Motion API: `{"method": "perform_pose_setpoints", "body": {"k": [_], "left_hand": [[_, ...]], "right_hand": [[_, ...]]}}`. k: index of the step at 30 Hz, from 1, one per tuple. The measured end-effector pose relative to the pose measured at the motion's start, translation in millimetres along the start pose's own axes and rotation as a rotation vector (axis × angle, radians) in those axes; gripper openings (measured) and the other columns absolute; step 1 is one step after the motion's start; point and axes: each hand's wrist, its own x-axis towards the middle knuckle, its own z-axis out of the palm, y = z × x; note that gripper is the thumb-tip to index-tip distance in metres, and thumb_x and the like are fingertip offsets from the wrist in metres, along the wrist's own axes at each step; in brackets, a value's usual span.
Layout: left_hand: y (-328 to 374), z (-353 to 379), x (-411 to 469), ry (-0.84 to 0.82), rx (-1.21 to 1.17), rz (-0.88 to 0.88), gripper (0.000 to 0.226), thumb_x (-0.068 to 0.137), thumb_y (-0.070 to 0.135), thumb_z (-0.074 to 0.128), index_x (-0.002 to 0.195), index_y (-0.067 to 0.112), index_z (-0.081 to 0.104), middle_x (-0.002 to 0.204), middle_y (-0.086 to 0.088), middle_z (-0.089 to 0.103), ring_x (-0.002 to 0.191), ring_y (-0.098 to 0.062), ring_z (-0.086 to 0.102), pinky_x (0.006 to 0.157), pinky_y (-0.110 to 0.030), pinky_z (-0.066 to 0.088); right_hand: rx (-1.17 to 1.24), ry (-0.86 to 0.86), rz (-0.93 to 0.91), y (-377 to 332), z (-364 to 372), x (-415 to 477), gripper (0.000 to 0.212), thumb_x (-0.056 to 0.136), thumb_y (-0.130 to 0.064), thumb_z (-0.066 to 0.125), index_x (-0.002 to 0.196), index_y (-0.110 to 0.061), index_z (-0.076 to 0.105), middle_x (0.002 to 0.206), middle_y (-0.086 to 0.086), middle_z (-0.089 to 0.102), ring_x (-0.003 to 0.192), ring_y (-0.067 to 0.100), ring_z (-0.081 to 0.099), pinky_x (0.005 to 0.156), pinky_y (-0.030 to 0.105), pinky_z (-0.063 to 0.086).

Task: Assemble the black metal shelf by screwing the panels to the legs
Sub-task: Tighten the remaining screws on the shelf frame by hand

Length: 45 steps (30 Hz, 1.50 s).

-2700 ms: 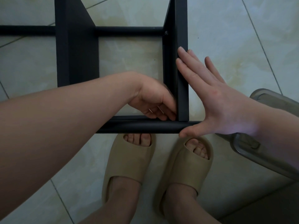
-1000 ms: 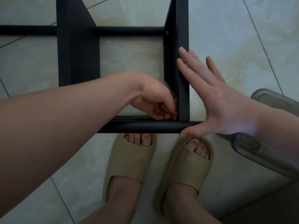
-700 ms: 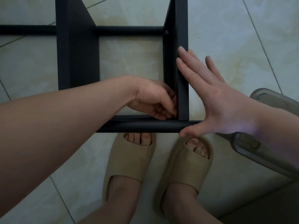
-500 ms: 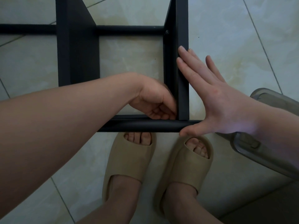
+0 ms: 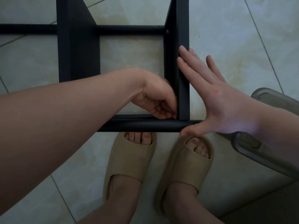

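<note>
On the tiled floor [image 5: 226, 29], the left hand [image 5: 155, 101] has rolled back at the corner where end panel [image 5: 183, 78] meets near leg [image 5: 142, 125], probably tightening the joint, though what its curled grip holds I cannot tell, while the right hand [image 5: 218, 101], flat and released, braces that panel.

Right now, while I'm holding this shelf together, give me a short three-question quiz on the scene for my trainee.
1. True or false: the right grip has straight fingers laid against the right panel.
2. Where is the left grip working? A) at the inner corner where the right panel meets the near leg; B) on the outer face of the right panel; C) resting on the right grip.
3. What shows in the right panel's corner at the far leg?

Key: 1 true; 2 A; 3 a screw head.
</note>
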Motion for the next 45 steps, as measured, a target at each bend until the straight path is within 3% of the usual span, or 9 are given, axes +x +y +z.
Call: {"method": "perform_pose_setpoints", "body": {"k": [10, 13, 17, 23, 25, 27, 31, 35, 45], "left_hand": [[-8.7, -1.3, -3.6, -0.077, -0.042, 0.076, 0.02, 0.092, -0.009, 0.052, 0.09, 0.007, 0.064, 0.077, -0.005, 0.066, 0.069, -0.012, 0.063, 0.068, -0.019, 0.053], [-8.8, 2.0, -5.1, -0.064, -0.032, 0.119, 0.02, 0.091, -0.012, 0.052, 0.093, 0.005, 0.063, 0.088, -0.01, 0.065, 0.079, -0.017, 0.063, 0.078, -0.025, 0.053], [-15.8, 6.9, -5.6, -0.048, -0.091, 0.179, 0.024, 0.091, -0.016, 0.049, 0.108, -0.002, 0.057, 0.109, -0.023, 0.057, 0.103, -0.033, 0.057, 0.102, -0.04, 0.047], [-22.7, 7.9, -4.3, -0.061, -0.185, 0.22, 0.035, 0.093, -0.017, 0.046, 0.123, 0.0, 0.051, 0.114, -0.024, 0.055, 0.11, -0.036, 0.056, 0.11, -0.045, 0.042], [-21.3, 6.1, -4.2, -0.07, -0.178, 0.18, 0.028, 0.094, -0.013, 0.047, 0.117, 0.001, 0.055, 0.108, -0.022, 0.06, 0.101, -0.031, 0.061, 0.102, -0.04, 0.048], [-18.6, 4.3, -3.9, -0.06, -0.142, 0.127, 0.015, 0.095, -0.005, 0.051, 0.101, 0.001, 0.063, 0.092, -0.013, 0.066, 0.081, -0.019, 0.065, 0.083, -0.028, 0.054], [-11.9, 2.3, -2.9, -0.011, -0.066, 0.047, 0.015, 0.093, -0.001, 0.057, 0.088, 0.007, 0.069, 0.075, -0.005, 0.069, 0.065, -0.011, 0.065, 0.064, -0.019, 0.056], [-3.4, 2.1, -3.5, 0.03, -0.005, 0.03, 0.015, 0.09, -0.003, 0.06, 0.084, 0.007, 0.069, 0.071, -0.005, 0.069, 0.062, -0.01, 0.064, 0.065, -0.02, 0.055], [-8.7, 6.7, -6.6, 0.023, -0.052, 0.141, 0.022, 0.09, -0.014, 0.052, 0.093, 0.004, 0.064, 0.088, -0.013, 0.068, 0.076, -0.018, 0.068, 0.077, -0.026, 0.058]], "right_hand": [[-0.001, -0.003, 0.004, 0.5, -0.1, -0.2, 0.139, 0.064, -0.078, 0.068, 0.161, -0.006, -0.001, 0.17, 0.005, -0.013, 0.156, 0.02, -0.015, 0.126, 0.05, -0.009], [-0.004, 0.003, -0.002, 1.1, 0.3, 0.1, 0.139, 0.064, -0.079, 0.067, 0.161, -0.006, -0.001, 0.17, 0.005, -0.013, 0.156, 0.02, -0.015, 0.126, 0.049, -0.009], [0.002, 0.007, -0.006, 1.7, 1.2, 0.1, 0.139, 0.064, -0.078, 0.067, 0.161, -0.006, -0.001, 0.17, 0.005, -0.013, 0.156, 0.02, -0.015, 0.126, 0.05, -0.009], [0.002, 0.007, -0.008, 1.9, 0.9, 0.0, 0.139, 0.065, -0.078, 0.068, 0.161, -0.006, -0.001, 0.17, 0.005, -0.013, 0.156, 0.02, -0.015, 0.125, 0.052, -0.008], [-0.006, 0.007, -0.007, 1.5, 1.1, -0.1, 0.139, 0.065, -0.078, 0.068, 0.161, -0.006, -0.001, 0.17, 0.006, -0.013, 0.156, 0.02, -0.015, 0.125, 0.052, -0.008], [-0.009, 0.003, -0.005, 1.0, 1.0, 0.0, 0.139, 0.065, -0.078, 0.068, 0.161, -0.005, -0.002, 0.17, 0.006, -0.013, 0.156, 0.02, -0.016, 0.125, 0.051, -0.009], [-0.009, 0.001, -0.002, 0.9, 0.4, 0.1, 0.139, 0.065, -0.078, 0.067, 0.161, -0.005, -0.002, 0.17, 0.006, -0.013, 0.156, 0.02, -0.015, 0.126, 0.05, -0.01], [-0.01, 0.011, -0.002, 1.0, 1.0, 0.2, 0.139, 0.064, -0.079, 0.066, 0.161, -0.006, -0.001, 0.17, 0.005, -0.012, 0.156, 0.019, -0.015, 0.126, 0.048, -0.01], [-0.009, 0.013, -0.005, 1.7, 2.2, 0.4, 0.14, 0.064, -0.078, 0.067, 0.161, -0.006, -0.001, 0.17, 0.006, -0.012, 0.156, 0.02, -0.015, 0.125, 0.048, -0.011]]}}
